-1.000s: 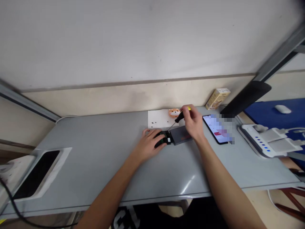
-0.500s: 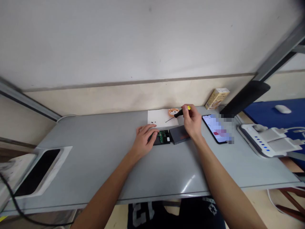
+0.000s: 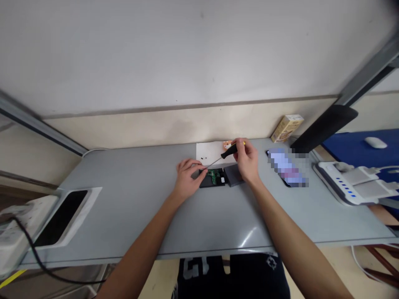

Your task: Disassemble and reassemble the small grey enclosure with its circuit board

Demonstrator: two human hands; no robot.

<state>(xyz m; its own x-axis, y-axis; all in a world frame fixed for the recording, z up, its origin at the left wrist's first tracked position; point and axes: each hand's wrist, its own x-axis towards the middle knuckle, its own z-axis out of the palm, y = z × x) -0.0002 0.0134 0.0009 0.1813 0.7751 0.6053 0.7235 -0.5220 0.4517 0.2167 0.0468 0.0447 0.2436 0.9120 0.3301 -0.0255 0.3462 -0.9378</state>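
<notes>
My right hand (image 3: 247, 160) is closed around the black handle of a screwdriver (image 3: 230, 151), with its yellow end at the palm. The shaft slants down to the left, and its tip meets the fingertips of my left hand (image 3: 188, 178). There the left thumb and forefinger come together over the left part of an opened black case (image 3: 212, 185). Whether something small sits between them is hidden. Inside the case a green circuit board (image 3: 214, 176) shows, with a white label near it. A dark grey flat cover (image 3: 233, 176) lies against the case's right side, partly under my right hand.
Behind the case lies white paper (image 3: 209, 150) with small dark screws (image 3: 203, 158) and an orange animal-face item (image 3: 227, 145). A phone (image 3: 286, 168), a yellow box (image 3: 286, 128) and a power strip (image 3: 336, 182) are on the right. Another phone (image 3: 62, 218) lies left.
My right hand has brought the screwdriver tip from over the white paper down and left to my left fingertips. The left thumb and forefinger have drawn together. The view has shifted slightly.
</notes>
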